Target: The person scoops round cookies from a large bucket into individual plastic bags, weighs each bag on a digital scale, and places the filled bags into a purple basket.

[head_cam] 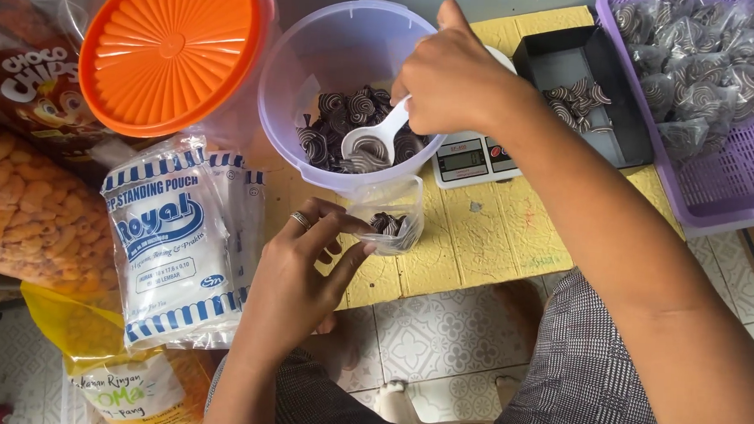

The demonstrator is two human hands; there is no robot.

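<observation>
The pouch is small, clear and open-mouthed, with a few dark, white-swirled snacks in its bottom; it stands on the yellow worktop just below the tub. The left hand, a ring on one finger, pinches the pouch's near edge between thumb and fingers, holding it open. The right hand is closed around the handle of a white spoon, whose bowl dips into the swirled snacks heaped in the translucent tub. A scale sits just beside the tub, an orange lid to its left.
</observation>
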